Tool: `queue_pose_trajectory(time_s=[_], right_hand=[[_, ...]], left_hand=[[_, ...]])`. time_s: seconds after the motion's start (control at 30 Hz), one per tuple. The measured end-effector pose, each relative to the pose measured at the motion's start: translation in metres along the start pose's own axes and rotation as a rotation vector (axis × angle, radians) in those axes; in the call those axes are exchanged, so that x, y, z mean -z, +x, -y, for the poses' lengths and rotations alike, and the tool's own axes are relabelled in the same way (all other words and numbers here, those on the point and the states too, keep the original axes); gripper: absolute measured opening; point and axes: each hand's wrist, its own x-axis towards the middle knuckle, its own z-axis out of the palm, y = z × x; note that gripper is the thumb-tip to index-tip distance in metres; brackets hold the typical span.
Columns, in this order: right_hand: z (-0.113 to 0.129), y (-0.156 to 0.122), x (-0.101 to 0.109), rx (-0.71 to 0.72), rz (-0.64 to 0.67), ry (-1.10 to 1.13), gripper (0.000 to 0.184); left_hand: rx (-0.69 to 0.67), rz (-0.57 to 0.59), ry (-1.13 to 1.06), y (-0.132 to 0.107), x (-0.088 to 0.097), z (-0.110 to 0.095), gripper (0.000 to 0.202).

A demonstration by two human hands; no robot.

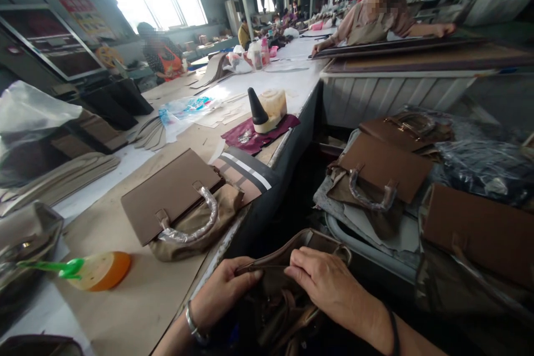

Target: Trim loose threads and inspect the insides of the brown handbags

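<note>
A brown handbag (287,295) is at the bottom middle, in front of me and below the table edge. My left hand (233,283) grips its top edge at the left, thumb pressed on the inner side. Farther along the same edge, my right hand (319,281) pinches the rim with bent fingers. Straps or folds show dimly inside the bag; its lower part is lost in shadow. On the table just beyond my left hand lies another brown handbag (171,194), its curved handle (206,219) wrapped in clear plastic.
An orange-filled bottle with a green spout (98,271) lies left on the table (142,311). A black cone-topped container (258,111) stands on maroon cloth (237,138). More handbags (384,161) rest on a cart at right. A co-worker (375,16) handles dark panels beyond.
</note>
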Motion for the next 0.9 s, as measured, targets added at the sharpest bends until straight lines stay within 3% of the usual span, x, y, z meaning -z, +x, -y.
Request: queue_pose_trajectory(time_s=[0.17, 0.43, 0.9], right_hand=[[0.0, 0.01, -0.002, -0.042, -0.017, -0.017, 0.02], [0.002, 0.019, -0.008, 0.043, -0.106, -0.115, 0.016], [0.007, 0.031, -0.008, 0.051, -0.092, -0.174, 0.018]], left_hand=[[-0.024, 0.017, 0.004, -0.004, 0.004, 0.005, 0.035], [0.011, -0.008, -0.018, -0.004, 0.011, 0.012, 0.044], [0.027, -0.039, -0.078, -0.006, 0.012, 0.012, 0.041]])
